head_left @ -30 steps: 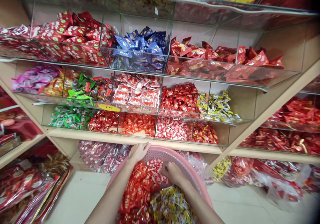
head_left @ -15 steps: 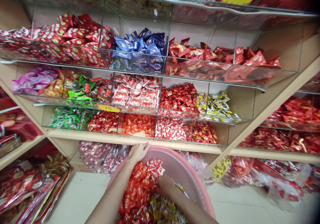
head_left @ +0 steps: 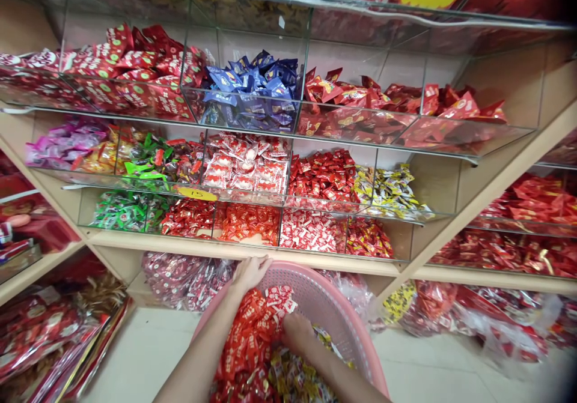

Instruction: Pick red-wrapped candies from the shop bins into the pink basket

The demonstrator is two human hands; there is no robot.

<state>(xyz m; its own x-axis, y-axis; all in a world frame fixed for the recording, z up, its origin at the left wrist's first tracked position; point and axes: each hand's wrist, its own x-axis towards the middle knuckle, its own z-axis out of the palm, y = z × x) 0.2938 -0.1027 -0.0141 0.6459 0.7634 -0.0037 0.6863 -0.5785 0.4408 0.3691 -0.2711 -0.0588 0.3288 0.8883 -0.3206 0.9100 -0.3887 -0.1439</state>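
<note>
A pink plastic basket (head_left: 331, 310) is held low in front of the shelves, with my left hand (head_left: 250, 272) gripping its far rim. It holds a heap of red-wrapped candies (head_left: 250, 343) on the left and yellow-wrapped candies (head_left: 295, 379) on the right. My right hand (head_left: 295, 334) is pushed down among the candies where the red and yellow heaps meet. Its fingers are buried in the wrappers, so what they hold cannot be seen.
Clear-fronted bins (head_left: 252, 169) in several tiers hold red, blue, green, purple and yellow sweets. A yellow price tag (head_left: 195, 194) sticks to one bin front. Bagged candy (head_left: 189, 280) lies under the bottom shelf, with more packets (head_left: 40, 325) at left.
My right hand has slid back from the far red candies and dug down into the pile nearer me. The left hand and basket have hardly moved.
</note>
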